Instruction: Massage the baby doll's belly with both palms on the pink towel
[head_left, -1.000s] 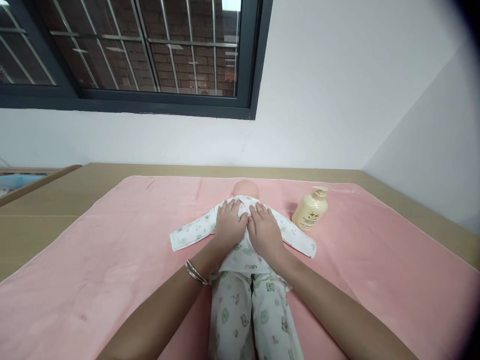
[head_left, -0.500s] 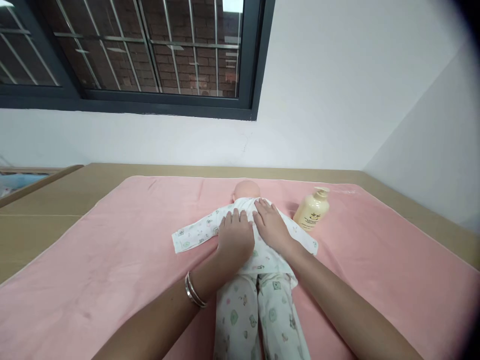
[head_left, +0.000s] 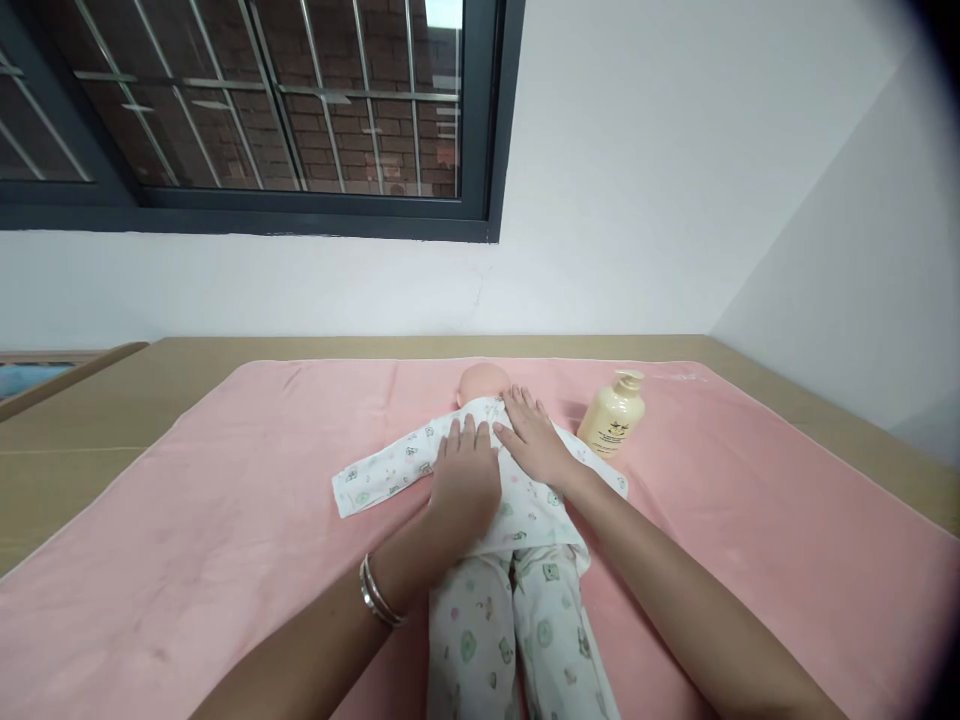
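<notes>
Both palms lie flat on a doll point(head_left: 491, 500) in printed pyjamas, face down on a pink towel point(head_left: 187, 560), the left hand point(head_left: 465, 478) mid-back, the right hand point(head_left: 534, 443) nearer the head, a lotion bottle point(head_left: 615, 414) just beside.

no text, brand or number can be read anywhere in the view. a dark mark and some fine print are carried on the front of the cream pump bottle point(head_left: 613, 420), but they are too small and blurred to be made out. only small printed animal figures, not letters, are shown on the doll's white clothing point(head_left: 517, 505).
</notes>
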